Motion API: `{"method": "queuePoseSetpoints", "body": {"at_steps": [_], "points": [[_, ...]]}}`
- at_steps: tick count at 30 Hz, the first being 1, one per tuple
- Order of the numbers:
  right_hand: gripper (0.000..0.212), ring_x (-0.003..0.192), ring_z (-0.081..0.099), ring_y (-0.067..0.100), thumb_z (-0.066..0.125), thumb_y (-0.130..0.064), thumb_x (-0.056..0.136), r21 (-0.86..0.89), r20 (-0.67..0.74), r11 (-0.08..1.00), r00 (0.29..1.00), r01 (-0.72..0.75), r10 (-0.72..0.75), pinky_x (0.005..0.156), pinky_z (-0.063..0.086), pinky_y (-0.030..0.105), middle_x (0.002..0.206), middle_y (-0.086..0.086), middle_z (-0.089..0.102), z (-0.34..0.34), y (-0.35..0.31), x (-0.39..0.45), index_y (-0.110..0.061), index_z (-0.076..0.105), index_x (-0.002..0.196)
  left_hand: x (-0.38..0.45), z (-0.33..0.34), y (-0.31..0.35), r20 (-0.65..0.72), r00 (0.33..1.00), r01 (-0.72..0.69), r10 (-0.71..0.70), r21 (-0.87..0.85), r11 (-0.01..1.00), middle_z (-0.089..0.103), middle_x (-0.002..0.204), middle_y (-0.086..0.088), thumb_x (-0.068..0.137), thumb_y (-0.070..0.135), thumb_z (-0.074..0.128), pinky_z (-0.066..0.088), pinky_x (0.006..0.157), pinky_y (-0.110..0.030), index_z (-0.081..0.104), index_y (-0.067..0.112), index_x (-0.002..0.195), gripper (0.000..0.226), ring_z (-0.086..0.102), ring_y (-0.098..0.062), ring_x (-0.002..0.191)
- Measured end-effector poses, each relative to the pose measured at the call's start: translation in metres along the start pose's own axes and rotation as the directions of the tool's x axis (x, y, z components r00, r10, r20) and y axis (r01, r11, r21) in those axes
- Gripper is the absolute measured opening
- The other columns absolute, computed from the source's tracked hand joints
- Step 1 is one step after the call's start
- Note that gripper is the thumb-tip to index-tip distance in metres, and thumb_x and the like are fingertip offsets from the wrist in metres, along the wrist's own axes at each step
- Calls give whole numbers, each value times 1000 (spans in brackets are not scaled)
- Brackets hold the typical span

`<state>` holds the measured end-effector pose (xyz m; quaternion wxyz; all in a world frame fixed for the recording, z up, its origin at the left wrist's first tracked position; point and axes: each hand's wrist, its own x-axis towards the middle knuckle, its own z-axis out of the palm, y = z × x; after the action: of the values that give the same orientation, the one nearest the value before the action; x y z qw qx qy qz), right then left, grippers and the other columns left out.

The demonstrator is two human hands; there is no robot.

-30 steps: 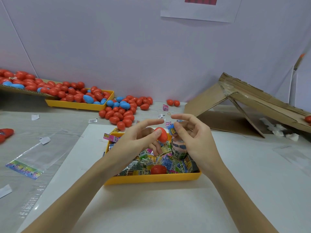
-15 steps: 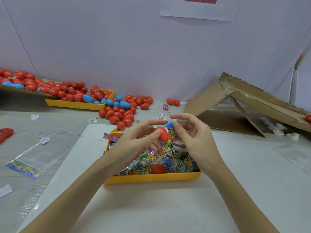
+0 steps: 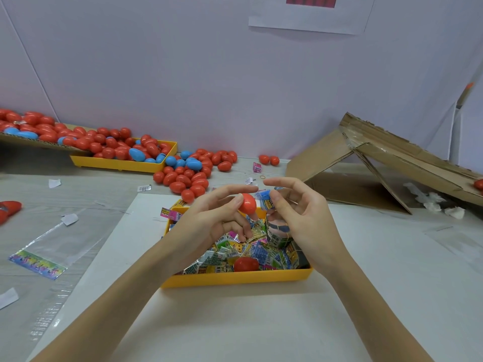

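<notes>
My left hand [image 3: 211,220] pinches a red plastic egg half [image 3: 247,204] between thumb and fingers, above a yellow tray [image 3: 235,279]. Close to its right, my right hand [image 3: 300,218] pinches a small blue packet [image 3: 264,201] at the fingertips, touching or nearly touching the egg half. The tray holds several small colourful packets [image 3: 224,253], a bundle of packets bound with a band [image 3: 278,232] and another red egg piece [image 3: 245,264] near its front wall.
A second yellow tray [image 3: 122,164] full of red and blue eggs stands at the back left, with loose eggs [image 3: 190,173] spilled beside it. Folded cardboard [image 3: 379,163] lies at the back right. A clear plastic bag [image 3: 52,246] lies on the left.
Both hands stay almost in place over the tray. The right hand's blue packet has edged slightly closer to the red egg half.
</notes>
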<state>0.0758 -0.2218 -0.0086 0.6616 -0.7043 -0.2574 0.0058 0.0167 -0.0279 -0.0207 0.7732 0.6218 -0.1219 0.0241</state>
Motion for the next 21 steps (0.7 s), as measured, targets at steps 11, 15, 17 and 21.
{"method": "queuePoseSetpoints", "body": {"at_steps": [11,15,17,21], "points": [[20,91,73,22,65,-20,100,-29,41,999,998,41,-40,81,64,34,93,3,73,1,1,0,-27,71,118,2,-3,-2,8,1000,-4,4,-30,1000,69,97,-20,97,35,60,58,69,-29,68,13,128,39,69,-31,77],[21,90,73,25,65,-19,100,-36,53,998,997,50,-48,83,63,38,94,6,73,1,1,0,-27,71,119,3,-5,-3,16,1000,-6,7,-59,998,69,96,-20,96,35,62,57,68,-30,67,9,126,40,69,-31,76],[21,90,73,24,65,-20,100,-41,51,998,998,49,-47,84,63,38,94,5,74,0,1,1,-27,71,119,3,-5,-4,19,1000,-9,10,-60,998,69,96,-20,96,35,62,57,68,-30,68,10,126,39,69,-31,75],[22,92,73,21,66,-22,99,-65,43,997,998,44,-41,86,63,40,95,2,74,0,2,1,-28,70,119,4,-5,-3,19,1000,-10,11,-50,999,69,97,-20,96,35,61,57,68,-29,68,9,127,41,68,-31,75]]}}
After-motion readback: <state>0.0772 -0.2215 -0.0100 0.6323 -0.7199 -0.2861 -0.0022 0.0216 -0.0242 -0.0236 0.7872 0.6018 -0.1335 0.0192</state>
